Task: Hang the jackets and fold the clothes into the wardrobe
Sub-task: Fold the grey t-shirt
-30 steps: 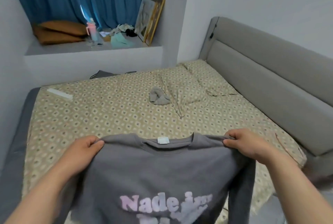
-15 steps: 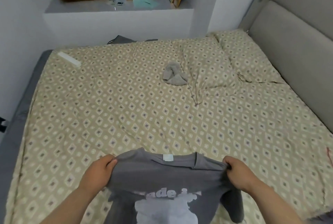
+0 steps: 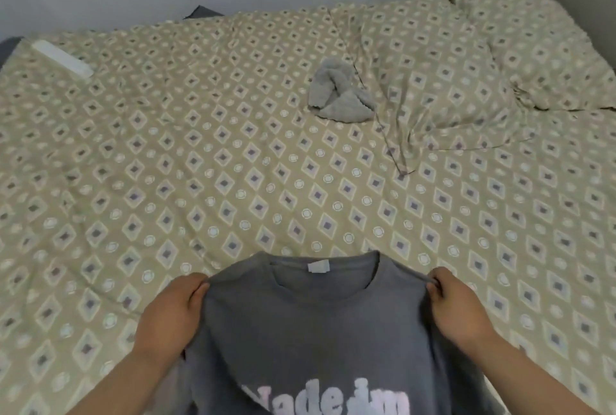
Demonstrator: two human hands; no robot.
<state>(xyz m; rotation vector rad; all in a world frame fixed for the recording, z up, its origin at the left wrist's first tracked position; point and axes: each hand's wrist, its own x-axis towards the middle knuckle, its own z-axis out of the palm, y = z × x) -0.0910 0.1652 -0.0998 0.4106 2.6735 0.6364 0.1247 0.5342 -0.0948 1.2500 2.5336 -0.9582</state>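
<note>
The grey sweatshirt (image 3: 300, 324) hung unfolded between the left hand (image 3: 173, 311) and right hand (image 3: 458, 309), each grip pinching a shoulder, so folding looked barely begun.

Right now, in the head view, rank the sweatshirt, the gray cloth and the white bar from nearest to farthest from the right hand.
1. The sweatshirt, gripped by the right hand at its shoulder.
2. The gray cloth, ahead, slightly left.
3. The white bar, far left corner.
</note>
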